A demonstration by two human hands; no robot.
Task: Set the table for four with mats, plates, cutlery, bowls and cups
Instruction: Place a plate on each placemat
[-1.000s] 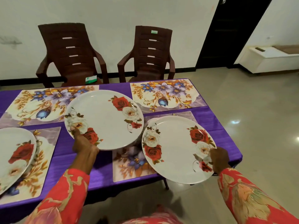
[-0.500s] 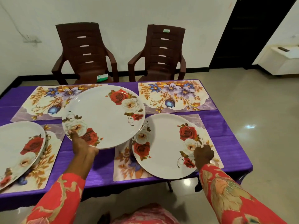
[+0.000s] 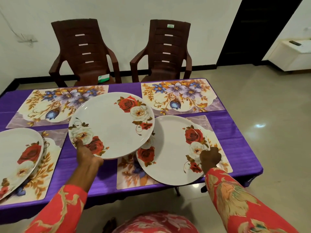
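Plates in both hands: left hand (image 3: 85,154) fingers pinch the raised plate (image 3: 111,125) by its near rim, right hand (image 3: 210,157) fingers curl on the plate on the near mat (image 3: 168,150). Rims overlap between them, so 1 careless swing could clip it.

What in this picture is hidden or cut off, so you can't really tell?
Head view only:
- Near-left plate: cut by the left edge.
- Near-right mat: mostly covered by the plate that the right hand grips.
- Left hand: fingers hidden under the raised plate.
- Green label on the right chair: too small to read.
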